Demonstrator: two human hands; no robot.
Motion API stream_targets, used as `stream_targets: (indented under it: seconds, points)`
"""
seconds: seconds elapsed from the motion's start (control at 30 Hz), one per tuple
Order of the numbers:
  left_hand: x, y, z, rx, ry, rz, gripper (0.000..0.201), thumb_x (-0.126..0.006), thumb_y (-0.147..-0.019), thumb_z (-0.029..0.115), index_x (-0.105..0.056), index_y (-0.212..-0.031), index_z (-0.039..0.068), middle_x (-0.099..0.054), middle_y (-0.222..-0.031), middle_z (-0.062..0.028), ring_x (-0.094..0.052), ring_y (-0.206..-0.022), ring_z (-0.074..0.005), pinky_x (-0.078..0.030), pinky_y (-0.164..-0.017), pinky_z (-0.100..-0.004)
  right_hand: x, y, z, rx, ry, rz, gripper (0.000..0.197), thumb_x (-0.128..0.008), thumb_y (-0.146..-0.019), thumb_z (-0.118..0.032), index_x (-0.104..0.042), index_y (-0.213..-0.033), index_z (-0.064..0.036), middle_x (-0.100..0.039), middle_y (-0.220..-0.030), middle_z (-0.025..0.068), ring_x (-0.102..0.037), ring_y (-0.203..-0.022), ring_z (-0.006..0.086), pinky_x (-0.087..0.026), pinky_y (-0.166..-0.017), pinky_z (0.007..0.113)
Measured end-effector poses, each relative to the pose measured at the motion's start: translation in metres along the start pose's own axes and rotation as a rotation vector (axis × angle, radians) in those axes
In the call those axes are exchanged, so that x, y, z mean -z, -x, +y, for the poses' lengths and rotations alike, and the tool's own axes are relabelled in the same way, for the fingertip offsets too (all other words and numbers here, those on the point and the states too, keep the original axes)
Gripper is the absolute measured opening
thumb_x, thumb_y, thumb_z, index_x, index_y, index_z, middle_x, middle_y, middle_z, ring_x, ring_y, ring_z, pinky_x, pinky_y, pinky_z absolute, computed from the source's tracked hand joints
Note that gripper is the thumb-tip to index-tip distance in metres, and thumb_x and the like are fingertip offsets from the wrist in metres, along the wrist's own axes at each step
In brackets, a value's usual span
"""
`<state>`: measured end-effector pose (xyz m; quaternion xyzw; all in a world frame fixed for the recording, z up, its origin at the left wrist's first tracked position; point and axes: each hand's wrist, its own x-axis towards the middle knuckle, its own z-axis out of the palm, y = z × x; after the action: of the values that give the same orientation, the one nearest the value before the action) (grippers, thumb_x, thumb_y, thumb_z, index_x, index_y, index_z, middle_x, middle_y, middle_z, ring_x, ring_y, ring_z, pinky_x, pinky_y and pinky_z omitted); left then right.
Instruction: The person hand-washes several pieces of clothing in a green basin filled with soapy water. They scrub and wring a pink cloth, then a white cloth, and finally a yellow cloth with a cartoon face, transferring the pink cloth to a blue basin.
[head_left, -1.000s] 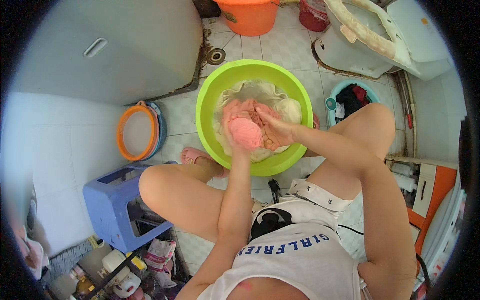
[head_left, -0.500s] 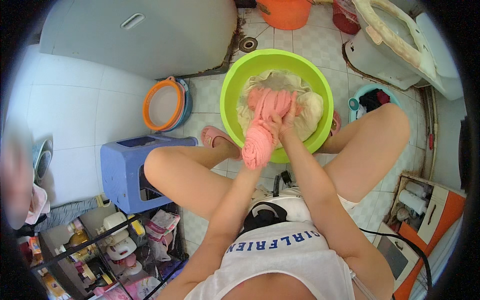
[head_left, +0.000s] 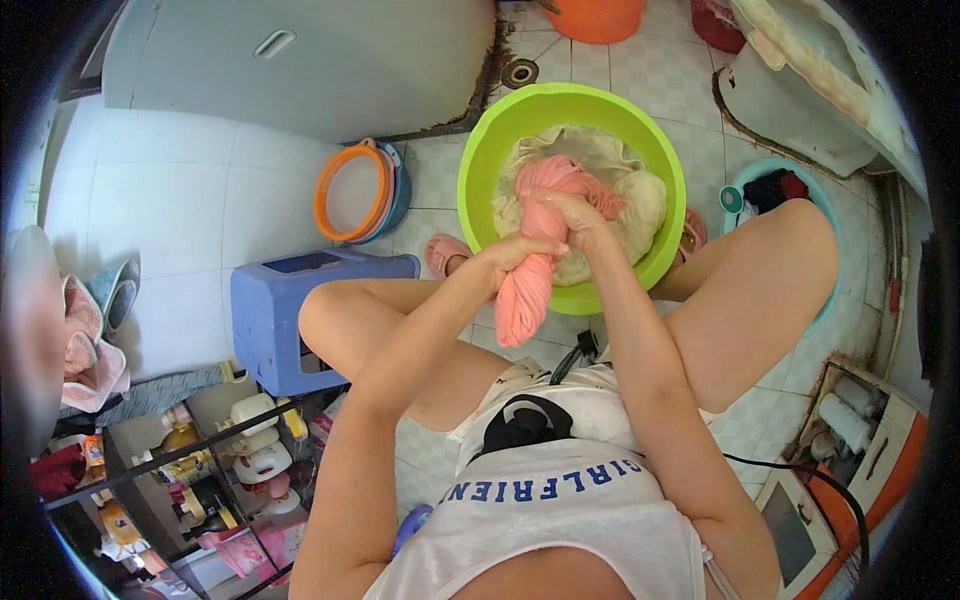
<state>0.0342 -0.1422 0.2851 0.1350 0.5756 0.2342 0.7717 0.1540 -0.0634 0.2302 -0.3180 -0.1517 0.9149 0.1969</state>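
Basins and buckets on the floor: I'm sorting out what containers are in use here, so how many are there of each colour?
Green basin, under the left hand and right hand wringing the pink cloth: 1
Orange-rimmed basin: 1
Orange bucket: 1
Teal basin: 1
Red bucket, partly cut off: 1
Total: 5

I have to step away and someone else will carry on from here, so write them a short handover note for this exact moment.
Left hand: gripping the middle of the pink cloth, which is twisted into a rope.
Right hand: gripping its upper end over the green basin.
The lower end hangs past the basin's near rim.
A cream cloth lies in the basin.
Done: pink cloth lifted out and twisted.
Left: the cream cloth, untouched.
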Motion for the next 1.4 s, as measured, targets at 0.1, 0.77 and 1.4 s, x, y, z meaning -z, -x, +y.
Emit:
stream_targets:
  seconds: [0.1, 0.77, 1.4]
  points:
    - [-0.007, -0.018, -0.009, -0.206, -0.245, 0.11, 0.029, -0.076, -0.074, 0.017, -0.061, -0.097, 0.006, -0.062, -0.08, -0.0044, -0.058, -0.066, -0.0157, -0.049, -0.061, -0.0287, 0.016, -0.018, 0.007, 0.021, 0.213, 0.113, 0.05, -0.078, -0.076, -0.027, -0.061, -0.112, 0.0024, -0.063, -0.108, 0.0106, -0.062, -0.091, 0.0172, -0.053, -0.077, 0.031]
    - [0.038, -0.056, -0.045, -0.261, -0.546, -0.038, 0.071, -0.068, -0.079, 0.039, -0.043, -0.131, -0.003, -0.062, -0.117, -0.0199, -0.062, -0.102, -0.033, -0.049, -0.085, -0.0388, 0.027, -0.041, 0.045, 0.132, 0.434, 0.427, 0.068, -0.069, -0.076, -0.045, -0.055, -0.12, 0.005, -0.061, -0.118, 0.0166, -0.06, -0.106, 0.026, -0.046, -0.09, 0.033]
    - [0.001, 0.044, -0.019, -0.02, 0.791, -0.568, 0.061, -0.05, -0.093, 0.049, -0.046, -0.126, -0.001, -0.06, -0.114, -0.0169, -0.06, -0.101, -0.0261, -0.05, -0.079, -0.0347, 0.019, 0.01, -0.002, 0.0, 0.314, -0.093, 0.083, -0.033, -0.085, -0.076, -0.052, -0.132, -0.0104, -0.057, -0.128, 0.0098, -0.051, -0.119, 0.0211, -0.04, -0.099, 0.044]
